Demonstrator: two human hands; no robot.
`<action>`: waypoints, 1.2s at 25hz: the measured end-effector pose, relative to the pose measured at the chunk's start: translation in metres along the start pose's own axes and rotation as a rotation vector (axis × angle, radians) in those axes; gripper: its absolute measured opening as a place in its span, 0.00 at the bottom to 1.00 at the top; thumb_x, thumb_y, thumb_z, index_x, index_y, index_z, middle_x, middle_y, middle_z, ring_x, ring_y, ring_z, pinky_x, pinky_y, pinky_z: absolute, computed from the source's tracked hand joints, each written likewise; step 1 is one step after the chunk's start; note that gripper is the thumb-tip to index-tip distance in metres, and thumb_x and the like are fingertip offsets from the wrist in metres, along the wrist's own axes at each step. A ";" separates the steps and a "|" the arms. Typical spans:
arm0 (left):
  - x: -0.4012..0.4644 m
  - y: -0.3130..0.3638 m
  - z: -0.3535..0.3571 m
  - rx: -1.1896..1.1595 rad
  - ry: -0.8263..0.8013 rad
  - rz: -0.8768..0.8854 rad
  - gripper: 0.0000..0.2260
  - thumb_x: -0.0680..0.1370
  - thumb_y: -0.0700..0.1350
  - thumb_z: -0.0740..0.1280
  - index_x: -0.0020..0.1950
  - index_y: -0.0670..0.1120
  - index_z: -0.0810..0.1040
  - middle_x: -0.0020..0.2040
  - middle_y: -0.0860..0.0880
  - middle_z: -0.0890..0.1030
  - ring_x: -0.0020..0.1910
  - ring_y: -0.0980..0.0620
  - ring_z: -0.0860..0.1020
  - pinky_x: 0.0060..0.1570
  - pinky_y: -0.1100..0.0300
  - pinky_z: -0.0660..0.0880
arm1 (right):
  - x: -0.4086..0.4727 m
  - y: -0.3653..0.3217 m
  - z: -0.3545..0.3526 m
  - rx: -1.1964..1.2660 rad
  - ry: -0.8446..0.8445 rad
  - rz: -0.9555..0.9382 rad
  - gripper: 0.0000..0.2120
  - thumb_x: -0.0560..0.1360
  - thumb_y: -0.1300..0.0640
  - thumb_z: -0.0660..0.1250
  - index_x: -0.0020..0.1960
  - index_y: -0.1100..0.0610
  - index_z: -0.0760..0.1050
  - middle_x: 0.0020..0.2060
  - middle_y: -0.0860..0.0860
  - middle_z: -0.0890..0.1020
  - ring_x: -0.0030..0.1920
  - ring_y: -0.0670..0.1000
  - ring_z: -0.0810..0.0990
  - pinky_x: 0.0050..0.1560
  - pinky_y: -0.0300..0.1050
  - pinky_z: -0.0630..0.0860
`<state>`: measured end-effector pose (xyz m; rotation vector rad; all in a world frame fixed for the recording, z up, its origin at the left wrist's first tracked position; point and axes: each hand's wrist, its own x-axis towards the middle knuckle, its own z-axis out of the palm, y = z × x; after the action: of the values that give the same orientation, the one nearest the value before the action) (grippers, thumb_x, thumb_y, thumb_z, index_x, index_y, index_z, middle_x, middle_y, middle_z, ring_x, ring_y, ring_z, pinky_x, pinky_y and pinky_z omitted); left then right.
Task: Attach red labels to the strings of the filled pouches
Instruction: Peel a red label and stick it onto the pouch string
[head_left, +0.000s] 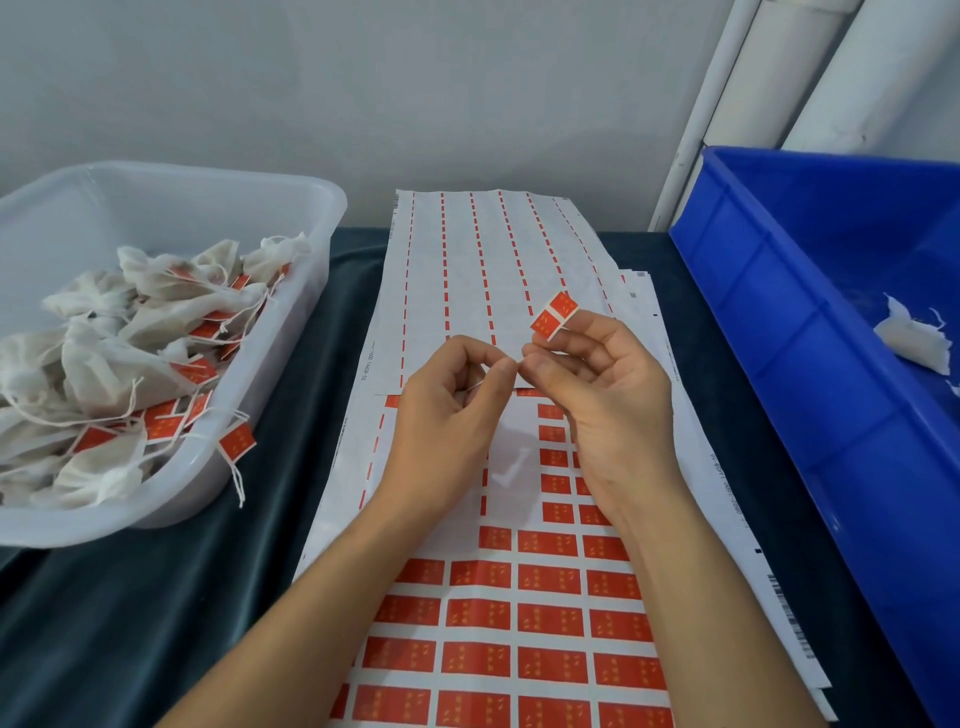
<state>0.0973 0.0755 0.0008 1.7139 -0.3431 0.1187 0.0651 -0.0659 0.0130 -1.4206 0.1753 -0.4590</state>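
Observation:
My right hand (597, 384) hovers over the label sheet (545, 618), with a peeled red label (554, 315) stuck on its raised fingertip. My left hand (452, 410) is just beside it, thumb and forefinger pinching a thin white string (475, 387); the right thumb and finger meet it at the same spot. The pouch on that string is hidden under my hands. On the left, a clear tub (291, 218) holds several filled white pouches (119, 364) with red labels on their strings. One labelled string (236, 441) hangs over the tub's rim.
An emptied label sheet (467, 260) lies beyond my hands on the dark cloth (156, 597). A blue crate (810, 338) at the right holds a white pouch (914, 343). A grey wall and white pipes (727, 78) stand behind.

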 end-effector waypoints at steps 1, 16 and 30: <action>0.000 0.000 0.001 0.011 -0.008 -0.004 0.04 0.84 0.48 0.68 0.49 0.54 0.80 0.41 0.53 0.82 0.38 0.50 0.78 0.36 0.66 0.77 | 0.000 0.000 -0.001 -0.001 0.015 0.001 0.17 0.73 0.58 0.79 0.59 0.48 0.81 0.51 0.44 0.87 0.52 0.47 0.87 0.49 0.42 0.84; 0.001 0.001 -0.001 0.016 -0.014 -0.137 0.05 0.82 0.51 0.70 0.47 0.54 0.80 0.37 0.50 0.82 0.35 0.51 0.79 0.37 0.65 0.79 | 0.004 -0.004 -0.008 0.074 0.141 0.043 0.06 0.79 0.50 0.70 0.55 0.46 0.82 0.52 0.43 0.87 0.51 0.46 0.86 0.44 0.36 0.81; 0.001 0.007 -0.003 -0.086 -0.042 -0.140 0.07 0.84 0.46 0.67 0.48 0.50 0.82 0.37 0.53 0.83 0.31 0.57 0.78 0.33 0.67 0.78 | -0.006 -0.003 0.004 -0.134 -0.067 0.156 0.06 0.79 0.50 0.72 0.53 0.50 0.84 0.43 0.45 0.87 0.43 0.46 0.85 0.44 0.37 0.82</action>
<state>0.0970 0.0776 0.0081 1.6516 -0.2541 -0.0339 0.0605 -0.0598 0.0154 -1.5385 0.2643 -0.2745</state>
